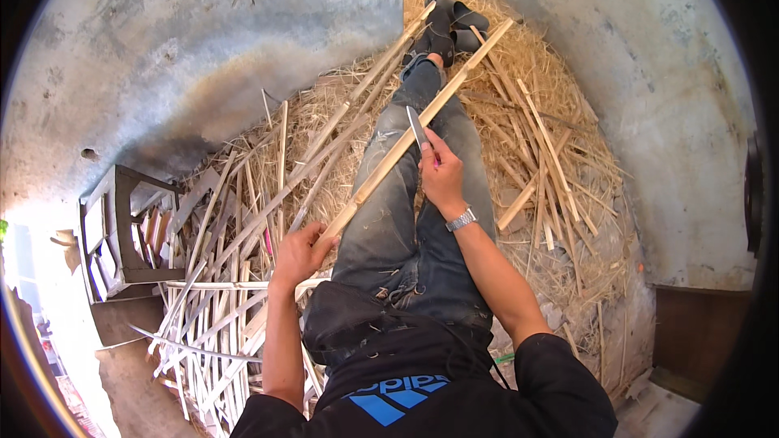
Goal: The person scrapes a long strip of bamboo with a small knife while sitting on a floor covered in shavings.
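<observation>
A long pale bamboo strip [380, 171] lies slantwise across my outstretched legs, its far end up by my feet. The near end is gripped by my left hand [300, 255], with thumb and fingers closed around it. My right hand [441, 177] is wrapped round the handle of a knife [416, 126], a little of which shows pink between the fingers. The knife's blade points away from me and lies close against the strip's right edge; whether it cuts in cannot be told. A metal watch is on my right wrist.
Loose bamboo strips [231, 308] are heaped at my left, and more strips [544, 158] lie at right. Shavings [519, 57] cover the floor around my feet. Grey walls [641, 73] rise on both sides. A dark wooden frame-like box [130, 231] stands at the left.
</observation>
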